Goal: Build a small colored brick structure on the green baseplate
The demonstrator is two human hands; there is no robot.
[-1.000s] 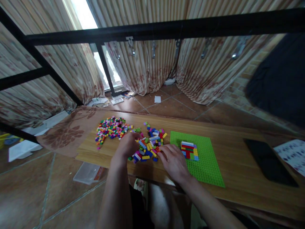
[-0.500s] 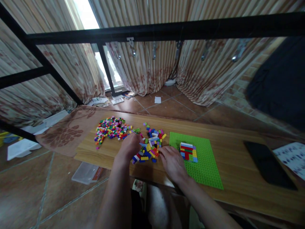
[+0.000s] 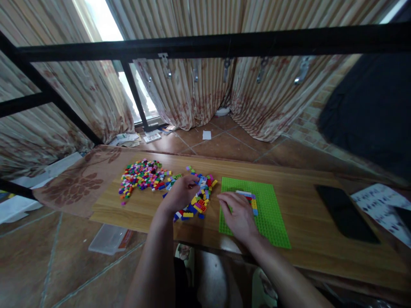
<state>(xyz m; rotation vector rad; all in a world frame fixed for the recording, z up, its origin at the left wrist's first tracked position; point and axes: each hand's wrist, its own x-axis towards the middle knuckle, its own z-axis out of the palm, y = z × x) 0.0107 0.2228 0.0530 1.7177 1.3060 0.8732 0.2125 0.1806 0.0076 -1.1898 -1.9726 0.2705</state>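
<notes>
My left hand (image 3: pixel 181 194) is over the near pile of building bricks (image 3: pixel 201 203), its fingers curled together. Whether a brick is between those fingertips is hidden. At the left edge of the green baseplate (image 3: pixel 272 222) is my right hand (image 3: pixel 239 216), also with curled fingers; what they hold, if anything, is too small to make out. Behind this hand a low build of bricks (image 3: pixel 254 204) sits on the baseplate, partly covered, with white, red, yellow and light blue parts showing.
Farther left on the wooden table (image 3: pixel 308 252) lies a heap of small mixed bricks (image 3: pixel 144 173). A dark flat tablet-like object (image 3: pixel 346 214) and a printed sheet (image 3: pixel 379 203) lie at the right. On the floor is a clear plastic box (image 3: pixel 107 238). A black metal rail (image 3: pixel 205 46) crosses beyond.
My right hand has moved right, away from the brick pile to the baseplate, and now covers part of the build. My left hand stays over the pile. The view has shifted slightly.
</notes>
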